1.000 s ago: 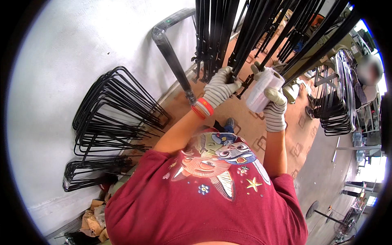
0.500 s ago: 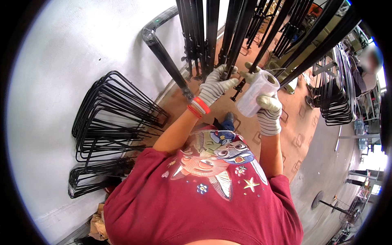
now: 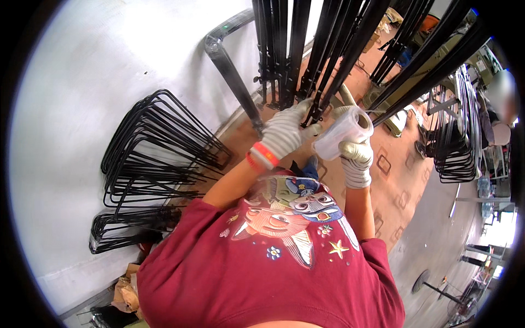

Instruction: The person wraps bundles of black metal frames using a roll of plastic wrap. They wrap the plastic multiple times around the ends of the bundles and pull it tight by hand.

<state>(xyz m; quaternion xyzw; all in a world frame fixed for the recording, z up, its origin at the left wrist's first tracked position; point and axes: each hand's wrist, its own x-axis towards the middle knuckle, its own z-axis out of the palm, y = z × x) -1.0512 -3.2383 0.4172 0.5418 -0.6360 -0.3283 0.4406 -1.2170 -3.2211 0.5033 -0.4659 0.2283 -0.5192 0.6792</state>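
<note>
A see-through roll of clear plastic film with a hollow core is held mid-scene, just right of some long, straight black metal tubes' lower ends, and it's gripped pretty snugly by the right hand in a striped white knit glove, thumb pressed on its near side. The left hand in a matching glove is held right by those tube ends, but whether anything's actually being pinched there can't be told. Over on the left, bent black metal frames are lined up by a white wall.
</note>
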